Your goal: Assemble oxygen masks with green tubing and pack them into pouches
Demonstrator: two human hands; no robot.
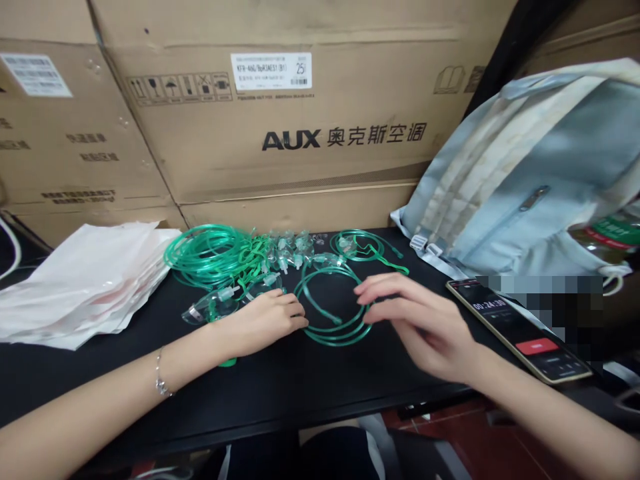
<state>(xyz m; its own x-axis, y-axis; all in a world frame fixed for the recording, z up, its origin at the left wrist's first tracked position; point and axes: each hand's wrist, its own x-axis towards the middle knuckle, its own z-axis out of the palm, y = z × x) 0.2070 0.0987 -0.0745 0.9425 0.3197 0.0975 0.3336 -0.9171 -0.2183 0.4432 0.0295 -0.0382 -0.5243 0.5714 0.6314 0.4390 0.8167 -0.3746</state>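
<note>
A loose coil of green tubing lies on the black table between my two hands. My left hand is at the coil's left side, palm down, its fingers bent together on the edge of the tubing; the fingertips are partly hidden. At the coil's right side is my right hand, fingers stretched out and somewhat apart, their tips by the tubing's edge. A clear plastic mask with a metal nose strip lies just beyond my left wrist. Behind it are a thick bundle of green tubing and several small clear plastic parts.
White plastic packets are stacked at the left. Another green coil with a green strap lies at the back. On the right are a phone showing a timer and a light blue backpack. Cardboard boxes wall off the rear.
</note>
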